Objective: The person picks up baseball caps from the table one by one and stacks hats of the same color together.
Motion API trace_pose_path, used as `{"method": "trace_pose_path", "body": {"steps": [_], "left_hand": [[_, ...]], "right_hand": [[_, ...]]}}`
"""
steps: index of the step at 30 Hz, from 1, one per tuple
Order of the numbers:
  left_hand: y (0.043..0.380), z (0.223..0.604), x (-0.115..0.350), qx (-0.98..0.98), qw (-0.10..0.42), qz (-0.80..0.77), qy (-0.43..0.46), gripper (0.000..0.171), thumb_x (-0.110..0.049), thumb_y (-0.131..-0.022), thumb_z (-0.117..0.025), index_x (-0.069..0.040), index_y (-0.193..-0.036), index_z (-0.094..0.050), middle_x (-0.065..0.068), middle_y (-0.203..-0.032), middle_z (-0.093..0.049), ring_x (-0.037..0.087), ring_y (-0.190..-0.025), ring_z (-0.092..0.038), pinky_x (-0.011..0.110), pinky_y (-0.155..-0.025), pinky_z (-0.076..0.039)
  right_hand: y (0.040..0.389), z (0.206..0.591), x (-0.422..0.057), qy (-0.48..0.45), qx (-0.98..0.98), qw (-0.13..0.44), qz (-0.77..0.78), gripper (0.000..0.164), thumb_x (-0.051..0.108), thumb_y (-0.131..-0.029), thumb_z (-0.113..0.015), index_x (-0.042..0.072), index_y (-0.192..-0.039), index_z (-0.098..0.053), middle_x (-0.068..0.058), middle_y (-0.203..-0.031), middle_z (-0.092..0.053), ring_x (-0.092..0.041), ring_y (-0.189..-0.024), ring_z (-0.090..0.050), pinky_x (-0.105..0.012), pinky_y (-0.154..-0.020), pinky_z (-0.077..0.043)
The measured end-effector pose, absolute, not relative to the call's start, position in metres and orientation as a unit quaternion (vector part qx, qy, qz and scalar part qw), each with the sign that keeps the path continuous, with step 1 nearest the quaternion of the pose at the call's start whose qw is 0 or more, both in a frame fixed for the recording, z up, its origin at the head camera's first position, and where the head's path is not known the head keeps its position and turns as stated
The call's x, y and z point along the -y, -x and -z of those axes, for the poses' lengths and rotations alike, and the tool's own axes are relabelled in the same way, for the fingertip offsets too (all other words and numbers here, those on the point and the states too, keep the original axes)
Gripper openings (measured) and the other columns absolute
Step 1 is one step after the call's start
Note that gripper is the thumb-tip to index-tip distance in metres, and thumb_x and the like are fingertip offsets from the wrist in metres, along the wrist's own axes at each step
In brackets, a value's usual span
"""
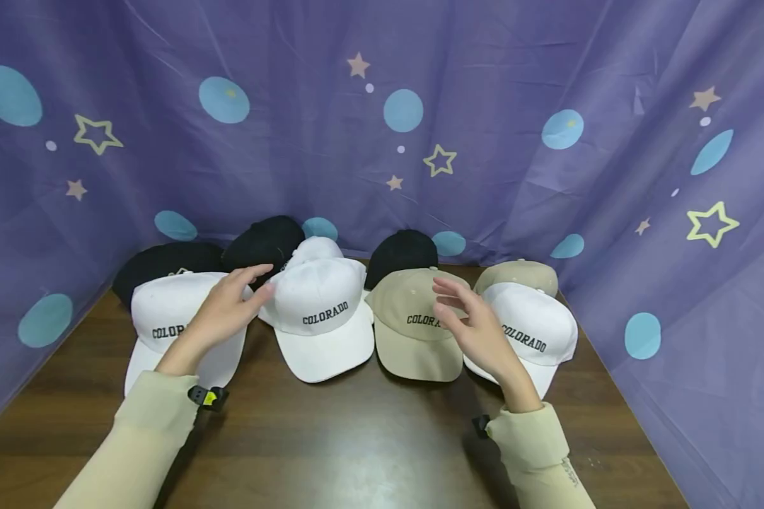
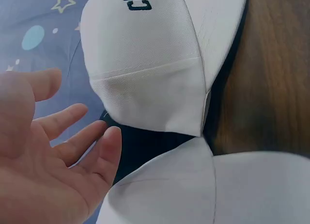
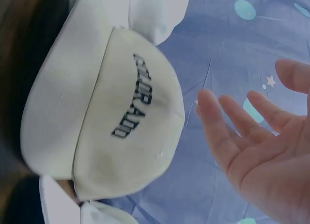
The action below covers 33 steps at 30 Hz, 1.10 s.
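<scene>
Over the white cap (image 1: 159,300) at the left hovers my left hand (image 1: 224,312), its fingers loosely extended and holding nothing. Beside it stands a second white cap (image 1: 321,290) with COLORADO lettering; the left wrist view shows a white cap (image 2: 150,83) just past the fingertips. My right hand (image 1: 480,331) is raised between a beige cap (image 1: 414,357) and the white cap (image 1: 544,322) at the right, hiding part of each. In the right wrist view its fingers are spread, apart from the beige cap (image 3: 131,117).
Behind the front row sit black caps (image 1: 264,244), another black cap (image 1: 402,256), a white cap (image 1: 318,247) and a beige cap (image 1: 521,274). All stand on a brown wooden table (image 1: 331,452). A purple patterned curtain (image 1: 484,85) encloses the back and sides.
</scene>
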State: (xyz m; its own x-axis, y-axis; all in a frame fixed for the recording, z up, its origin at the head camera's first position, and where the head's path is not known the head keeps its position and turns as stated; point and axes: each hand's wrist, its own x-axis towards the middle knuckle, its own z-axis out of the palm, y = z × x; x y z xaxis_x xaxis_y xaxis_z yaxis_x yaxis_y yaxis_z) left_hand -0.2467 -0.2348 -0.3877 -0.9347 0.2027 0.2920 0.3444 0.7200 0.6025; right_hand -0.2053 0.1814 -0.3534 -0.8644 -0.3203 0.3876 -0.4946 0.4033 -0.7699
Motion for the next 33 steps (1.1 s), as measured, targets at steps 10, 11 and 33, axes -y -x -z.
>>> {"method": "trace_pose_path", "body": {"steps": [10, 11, 33], "left_hand": [[0.261, 0.397, 0.230, 0.917, 0.061, 0.369, 0.137, 0.054, -0.046, -0.101, -0.043, -0.008, -0.140, -0.041, 0.015, -0.128, -0.051, 0.031, -0.116, -0.046, 0.052, -0.093, -0.038], [0.263, 0.398, 0.229, 0.917, 0.060, 0.371, 0.135, 0.054, -0.046, -0.101, -0.043, -0.008, -0.139, -0.042, 0.014, -0.125, -0.051, 0.030, -0.113, -0.046, 0.051, -0.092, -0.038], [0.243, 0.368, 0.225, 0.835, -0.065, 0.529, 0.139, 0.036, -0.040, -0.099, -0.051, -0.005, -0.109, -0.054, 0.013, -0.100, -0.051, 0.023, -0.096, -0.046, 0.035, -0.079, -0.040]], "right_hand": [[0.200, 0.343, -0.158, -0.222, 0.808, 0.036, -0.544, 0.038, 0.012, -0.099, -0.053, 0.008, -0.136, -0.046, -0.013, -0.133, -0.051, -0.031, -0.116, -0.052, -0.051, -0.081, -0.051], [0.200, 0.343, -0.157, -0.221, 0.808, 0.034, -0.545, 0.038, 0.012, -0.099, -0.053, 0.008, -0.136, -0.047, -0.013, -0.133, -0.051, -0.032, -0.116, -0.052, -0.053, -0.081, -0.050], [0.204, 0.357, -0.146, -0.232, 0.808, 0.004, -0.542, 0.033, 0.008, -0.098, -0.054, 0.004, -0.131, -0.052, -0.017, -0.118, -0.060, -0.037, -0.101, -0.060, -0.051, -0.076, -0.052]]}}
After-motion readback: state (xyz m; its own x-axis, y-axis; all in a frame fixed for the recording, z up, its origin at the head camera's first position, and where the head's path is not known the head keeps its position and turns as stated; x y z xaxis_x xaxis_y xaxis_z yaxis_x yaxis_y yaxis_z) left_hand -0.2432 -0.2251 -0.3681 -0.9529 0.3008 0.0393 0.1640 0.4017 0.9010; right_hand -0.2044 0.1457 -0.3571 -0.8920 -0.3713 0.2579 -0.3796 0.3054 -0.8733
